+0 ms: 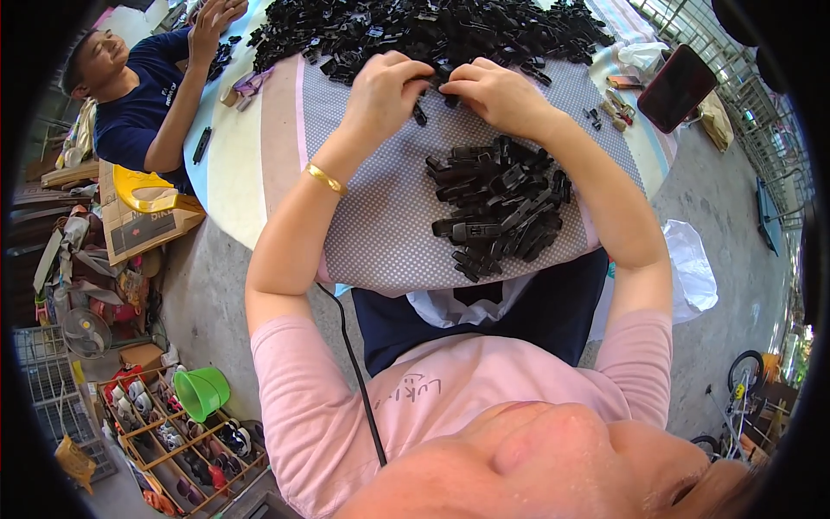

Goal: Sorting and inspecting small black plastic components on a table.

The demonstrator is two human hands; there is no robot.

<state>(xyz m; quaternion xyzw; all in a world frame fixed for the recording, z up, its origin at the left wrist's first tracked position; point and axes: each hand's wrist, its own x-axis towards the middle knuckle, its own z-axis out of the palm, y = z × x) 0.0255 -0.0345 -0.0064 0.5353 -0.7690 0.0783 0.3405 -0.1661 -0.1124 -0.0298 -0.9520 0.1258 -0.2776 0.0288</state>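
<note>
Near the front edge of a big heap of small black plastic parts, both of my hands are held close together, fingertips almost meeting. My left hand is closed in a pinch, thumb against fingers; what it grips is too small and dark to make out. A black part shows just below its fingertips. My right hand pinches a small black plastic part between thumb and forefinger. Closer to me, a smaller pile of longer black plastic parts lies on the dotted grey tablecloth.
A co-worker sits at the table's left side, hands raised. A phone stands tilted at the right, near small loose items. A black cable runs by my left side. Shoe rack and green bucket stand lower left.
</note>
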